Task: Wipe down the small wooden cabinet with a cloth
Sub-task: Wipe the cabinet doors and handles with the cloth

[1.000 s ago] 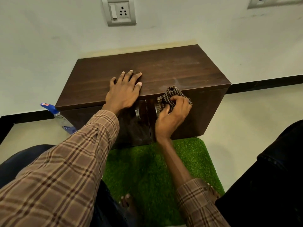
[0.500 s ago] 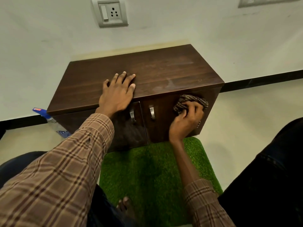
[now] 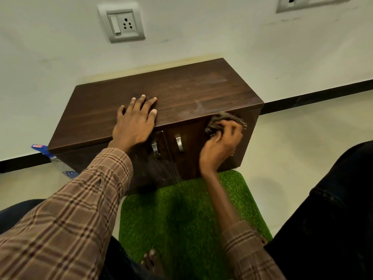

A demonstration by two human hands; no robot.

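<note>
Two hands: left hand [image 3: 134,124] flat, open on cabinet [image 3: 191,91] top; right hand [image 3: 221,145] clutching cloth [image 3: 223,120] against door

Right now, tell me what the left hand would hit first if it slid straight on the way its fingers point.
Probably the wall behind the cabinet. The left hand lies flat on the bare top, fingers pointing at it.

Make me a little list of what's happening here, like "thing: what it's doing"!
left hand: flat, fingers spread on the cabinet top
right hand: pressing the cloth on the right door, near the top
cloth: dark, checked, bunched up
cabinet: dark wood, both doors shut, faint smears on top
door handles: two, metal, side by side
green mat: on the floor in front of the cabinet
wall socket: above the cabinet
</note>
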